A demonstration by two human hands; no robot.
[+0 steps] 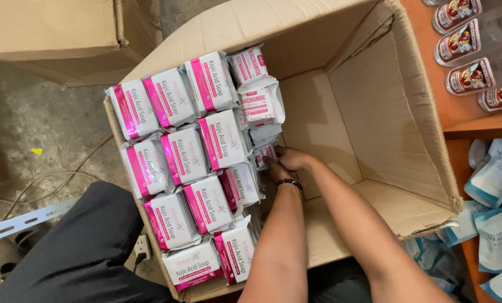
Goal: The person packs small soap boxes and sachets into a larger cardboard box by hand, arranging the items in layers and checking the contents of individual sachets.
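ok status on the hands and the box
Left hand and right hand both down in cardboard box, on a soap pack. Stacked packs alongside. Nothing blocking.

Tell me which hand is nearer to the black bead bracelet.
Left. The bracelet sits on the left hand's own wrist, right behind it. The right hand lies just above and beside it, its fingers at the soap packets inside the cardboard box.

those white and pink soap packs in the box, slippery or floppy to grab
The soap packs look boxy and stiff inside, so probably firm to grip. Their glossy, crinkled wrappers may slide a little. Flat-sided and stacked tight in the cardboard box, they are unlikely to roll.
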